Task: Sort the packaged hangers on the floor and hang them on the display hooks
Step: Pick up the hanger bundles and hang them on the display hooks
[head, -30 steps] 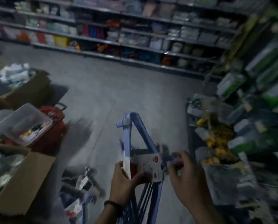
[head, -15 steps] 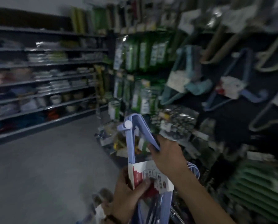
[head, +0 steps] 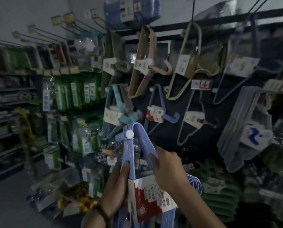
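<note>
I hold a pack of blue plastic hangers (head: pixel 129 143) upright in front of me, bound by a red and white card sleeve (head: pixel 147 198). My left hand (head: pixel 116 190) grips the pack's left arm just above the sleeve. My right hand (head: pixel 168 168) grips its right arm. A white plastic tie cap (head: pixel 129 133) sits at the pack's top corner. Just beyond it hangs a matching blue hanger pack (head: pixel 155 111) on the dark display panel, with teal (head: pixel 116 111), tan (head: pixel 144 63) and beige (head: pixel 185 63) packs on hooks around it.
Bare metal display hooks (head: pixel 43 32) with yellow tags stick out at the upper left. Green packaged goods (head: pixel 75 94) fill the rack to the left. A stack of grey hangers (head: pixel 246 129) hangs at the right. The grey floor (head: pixel 11 203) lies at the lower left.
My view has swung up from the floor to the display wall. Both hands have lifted the blue hanger pack up to the hanging packs, and my right hand moved from the sleeve to the hanger's arm.
</note>
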Action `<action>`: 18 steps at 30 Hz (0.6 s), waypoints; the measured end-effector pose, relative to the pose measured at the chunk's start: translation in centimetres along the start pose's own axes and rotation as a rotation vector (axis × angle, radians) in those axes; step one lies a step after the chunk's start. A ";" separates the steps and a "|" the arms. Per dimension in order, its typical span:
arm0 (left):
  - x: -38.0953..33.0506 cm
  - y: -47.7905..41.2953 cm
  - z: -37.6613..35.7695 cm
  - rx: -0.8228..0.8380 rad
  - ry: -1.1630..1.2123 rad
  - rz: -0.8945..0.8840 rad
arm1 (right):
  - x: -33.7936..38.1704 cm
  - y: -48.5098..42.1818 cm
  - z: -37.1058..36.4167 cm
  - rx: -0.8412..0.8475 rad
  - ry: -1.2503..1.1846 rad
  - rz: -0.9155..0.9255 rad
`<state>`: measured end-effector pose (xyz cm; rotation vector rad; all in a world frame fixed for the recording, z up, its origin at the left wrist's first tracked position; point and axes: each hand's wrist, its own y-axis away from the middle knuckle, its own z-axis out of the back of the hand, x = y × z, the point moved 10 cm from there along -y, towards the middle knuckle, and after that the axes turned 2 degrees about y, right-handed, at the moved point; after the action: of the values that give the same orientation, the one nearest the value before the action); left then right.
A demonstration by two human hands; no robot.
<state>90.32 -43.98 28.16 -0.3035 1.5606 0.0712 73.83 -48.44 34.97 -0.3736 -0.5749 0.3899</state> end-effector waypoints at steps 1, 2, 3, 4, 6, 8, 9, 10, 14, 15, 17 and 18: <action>-1.0 -0.9 -0.9 0.017 -0.029 -0.009 | -0.7 -0.8 0.5 -0.008 -0.016 0.006; -1.5 -2.3 -1.6 0.019 -0.041 -0.027 | -1.5 -1.8 1.1 -0.016 -0.026 0.022; -2.3 -3.2 -2.0 0.014 -0.063 -0.030 | -1.9 -2.6 1.5 -0.018 -0.026 0.037; -2.8 -4.3 -2.5 0.022 -0.104 -0.039 | -2.3 -3.6 1.9 -0.013 -0.030 0.051; -4.0 -7.0 -3.3 0.017 -0.210 -0.089 | -3.7 -6.0 2.6 0.005 -0.045 0.089; -4.4 -9.6 -4.1 0.022 -0.222 -0.058 | -5.4 -8.6 3.2 0.009 -0.054 0.105; -4.7 -10.8 -4.3 0.014 -0.226 -0.041 | -6.2 -9.9 3.5 0.004 -0.060 0.111; -4.8 -11.9 -4.5 -0.003 -0.233 -0.030 | -6.9 -10.9 3.9 -0.003 -0.071 0.121; -5.3 -15.8 -4.8 -0.019 -0.272 -0.032 | -8.5 -14.2 4.7 -0.022 -0.003 0.253; -5.6 -16.5 -4.6 -0.020 -0.301 -0.050 | -8.7 -14.9 4.6 -0.020 0.021 0.274; -6.2 -18.0 -3.9 -0.038 -0.424 -0.088 | -9.2 -16.1 4.4 -0.020 0.020 0.291; -6.5 -18.9 -3.6 -0.050 -0.518 -0.112 | -9.5 -16.8 4.3 -0.028 -0.002 0.292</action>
<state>91.22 -62.05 37.37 -0.3774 1.0279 0.0937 68.15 -66.18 41.51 -0.4856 -0.5293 0.6630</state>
